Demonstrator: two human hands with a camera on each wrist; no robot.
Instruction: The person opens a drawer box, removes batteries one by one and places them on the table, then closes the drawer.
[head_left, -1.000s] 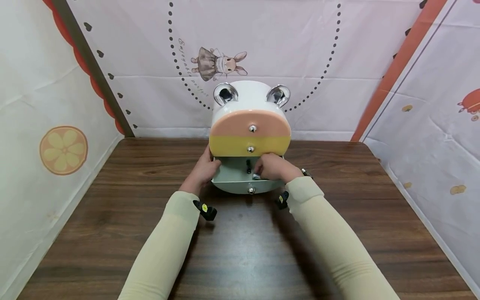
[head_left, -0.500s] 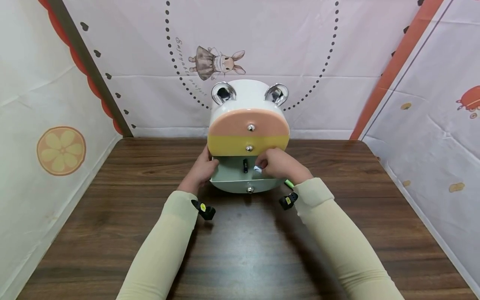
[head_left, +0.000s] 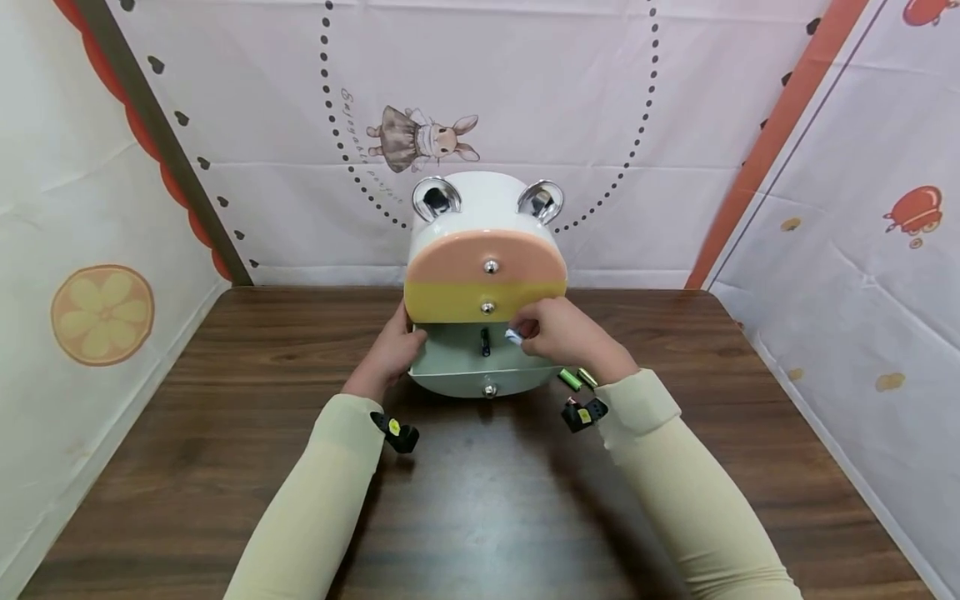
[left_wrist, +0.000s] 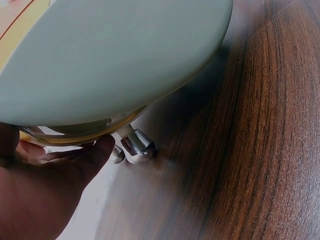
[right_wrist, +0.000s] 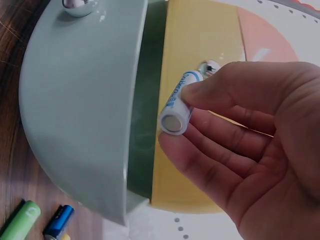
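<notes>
My right hand (head_left: pixel 558 333) pinches a white battery (right_wrist: pixel 180 105) with blue lettering between thumb and fingers, in front of the yellow drawer (right_wrist: pixel 185 165). Below it, the pale green bottom drawer (head_left: pixel 450 384) of a frog-shaped cabinet (head_left: pixel 482 200) is pulled out. Inside lies a small black cylinder (head_left: pixel 485 342). My left hand (head_left: pixel 392 354) holds the cabinet's left side, and its thumb (left_wrist: pixel 102 150) shows against the lower side in the left wrist view.
Beside the drawer's right end lie a green battery (head_left: pixel 569 380) and a blue battery (right_wrist: pixel 59 221) on the wooden table (head_left: pixel 480 500). Two silver feet (left_wrist: pixel 137 147) hold up the cabinet. A printed cloth (head_left: pixel 247 100) hangs behind.
My right hand has lifted the white battery out of the open drawer and drawn slightly back. Batteries beside the drawer have come into sight. My left hand stays at the cabinet's side.
</notes>
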